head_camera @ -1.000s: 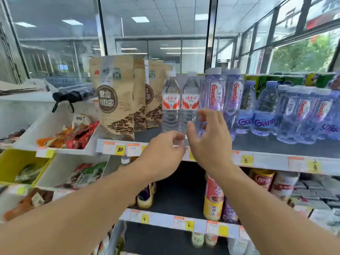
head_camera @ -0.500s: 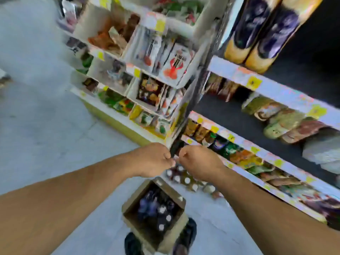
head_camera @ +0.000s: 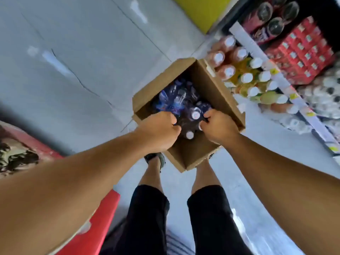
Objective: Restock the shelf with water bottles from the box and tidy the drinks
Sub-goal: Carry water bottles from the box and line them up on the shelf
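Reaching both hands, left hand point(head_camera: 159, 131) and right hand point(head_camera: 219, 126), into the box point(head_camera: 219, 89) of water bottles point(head_camera: 195, 113)

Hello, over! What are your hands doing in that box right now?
Left hand and right hand both down in the cardboard box, fingers curled at water bottles. Grip unconfirmed. Nothing blocking.

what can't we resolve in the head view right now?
- Whether the left hand and right hand actually grip water bottles: head view, curled fingers hidden behind the hands' own backs.
- Bottle count in the box: hands and box walls cover part of the load.
- Bottle labels: motion blur, too small.
- Price tags on the shelf: blurred.
- Upper shelves: cut off by the top edge.
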A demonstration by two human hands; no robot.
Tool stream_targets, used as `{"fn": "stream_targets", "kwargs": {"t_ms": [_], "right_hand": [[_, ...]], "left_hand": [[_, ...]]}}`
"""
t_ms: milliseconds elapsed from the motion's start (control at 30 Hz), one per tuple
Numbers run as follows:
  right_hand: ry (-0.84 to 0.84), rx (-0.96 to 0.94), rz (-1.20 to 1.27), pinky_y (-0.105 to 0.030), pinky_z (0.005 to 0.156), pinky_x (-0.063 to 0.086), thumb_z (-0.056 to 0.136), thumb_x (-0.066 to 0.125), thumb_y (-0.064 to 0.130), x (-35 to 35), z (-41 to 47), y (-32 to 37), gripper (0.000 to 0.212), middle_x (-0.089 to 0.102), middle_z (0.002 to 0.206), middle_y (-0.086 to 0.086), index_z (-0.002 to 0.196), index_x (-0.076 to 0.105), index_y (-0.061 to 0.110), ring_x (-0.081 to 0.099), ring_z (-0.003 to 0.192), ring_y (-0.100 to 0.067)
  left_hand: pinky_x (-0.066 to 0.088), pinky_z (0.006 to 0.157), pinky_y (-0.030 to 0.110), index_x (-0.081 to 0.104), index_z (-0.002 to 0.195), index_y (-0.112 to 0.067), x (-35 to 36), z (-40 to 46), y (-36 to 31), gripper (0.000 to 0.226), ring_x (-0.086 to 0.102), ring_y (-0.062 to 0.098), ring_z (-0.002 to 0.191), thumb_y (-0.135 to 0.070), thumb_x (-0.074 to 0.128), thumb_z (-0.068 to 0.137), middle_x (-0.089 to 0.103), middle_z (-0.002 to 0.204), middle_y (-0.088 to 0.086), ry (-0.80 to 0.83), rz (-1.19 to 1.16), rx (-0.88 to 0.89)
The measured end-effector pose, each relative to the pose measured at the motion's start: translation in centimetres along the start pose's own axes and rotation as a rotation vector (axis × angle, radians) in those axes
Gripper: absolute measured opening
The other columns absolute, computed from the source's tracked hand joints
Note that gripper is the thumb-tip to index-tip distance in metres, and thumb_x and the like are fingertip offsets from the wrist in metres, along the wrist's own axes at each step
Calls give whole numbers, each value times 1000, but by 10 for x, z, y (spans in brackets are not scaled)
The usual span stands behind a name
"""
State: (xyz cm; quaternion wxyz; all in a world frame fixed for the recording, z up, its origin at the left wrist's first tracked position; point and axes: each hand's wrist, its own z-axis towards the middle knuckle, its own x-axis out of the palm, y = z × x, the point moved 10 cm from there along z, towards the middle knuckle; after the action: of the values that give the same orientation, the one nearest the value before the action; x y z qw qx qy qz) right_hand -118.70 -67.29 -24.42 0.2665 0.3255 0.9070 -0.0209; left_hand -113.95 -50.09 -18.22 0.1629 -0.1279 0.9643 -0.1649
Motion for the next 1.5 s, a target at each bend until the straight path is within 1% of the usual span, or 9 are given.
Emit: {"fn": "stream_targets", "kwargs": {"t_ms": [67, 300, 467, 600, 733, 1133, 1300, 1400, 1500], "right_hand": [[-20, 33, 25, -40, 100, 46, 93, 60, 30, 24, 30, -9, 41, 61, 131, -17, 130, 57, 13, 55, 122, -36], [-43, 91, 61, -39, 105, 41, 92, 64, 27, 83, 105, -27, 65, 36, 151, -20, 148, 33, 13, 45, 133, -37], [-159, 105, 131, -37, 91, 45, 90, 66, 28, 81, 120, -28, 65, 52, 137, -19, 144, 33, 12, 55, 120, -37], [-140, 105, 155, -38, 93, 46, 91, 65, 27, 80, 120, -28, 62, 56, 132, -21, 143, 36, 8, 56, 118, -38], [-102, 94, 149, -36, 90, 46, 92, 64, 22, 72, 114, -24, 45, 58, 126, -21, 130, 44, 9, 58, 114, -38], [-116, 56, 224, -31, 77, 36, 87, 68, 24, 14, 34, -15, 42, 57, 121, -17, 120, 45, 11, 57, 107, -35], [-148, 7, 228, -31, 71, 37, 84, 69, 27, -37, -27, 2, 35, 61, 104, -9, 106, 43, 17, 55, 89, -27], [-176, -52, 222, -30, 65, 39, 83, 68, 29, -76, -77, 20, 31, 58, 93, -1, 104, 49, 17, 53, 83, -22], [-209, -139, 247, -33, 60, 46, 78, 68, 39, -131, -139, 41, 28, 61, 83, 4, 92, 49, 25, 58, 77, -18]], "left_hand": [[47, 97, 38, 60, 123, -18, 23, 26, 11, 35, 58, 25, 114, -34, 48, 95, 64, 125, 3, 12, -17, -5], [47, 97, 40, 61, 117, -12, 60, 101, 24, 32, 59, 26, 111, -32, 50, 95, 67, 117, 8, 11, -33, 30], [47, 99, 42, 61, 117, -12, 65, 118, 26, 32, 60, 27, 112, -33, 52, 95, 67, 116, 8, 17, -43, 18], [47, 99, 42, 61, 118, -13, 63, 118, 22, 31, 60, 27, 111, -34, 52, 96, 67, 115, 7, 30, -38, 8], [47, 99, 42, 60, 120, -15, 56, 112, 12, 33, 59, 24, 112, -35, 52, 95, 67, 116, 4, 13, -12, 6], [48, 98, 42, 53, 130, -17, 26, 44, -32, 39, 59, 25, 114, -37, 47, 97, 63, 126, 3, -26, 133, 15], [51, 90, 40, 51, 128, -21, -1, -10, -63, 38, 60, 24, 110, -39, 44, 96, 63, 123, 1, -87, 213, 37], [51, 82, 39, 52, 117, -22, -21, -52, -86, 27, 60, 23, 101, -38, 43, 96, 64, 114, 0, -126, 264, 57], [48, 80, 36, 48, 121, -22, -53, -108, -116, 29, 59, 26, 107, -34, 48, 94, 60, 120, 1, -188, 304, 82]]}}
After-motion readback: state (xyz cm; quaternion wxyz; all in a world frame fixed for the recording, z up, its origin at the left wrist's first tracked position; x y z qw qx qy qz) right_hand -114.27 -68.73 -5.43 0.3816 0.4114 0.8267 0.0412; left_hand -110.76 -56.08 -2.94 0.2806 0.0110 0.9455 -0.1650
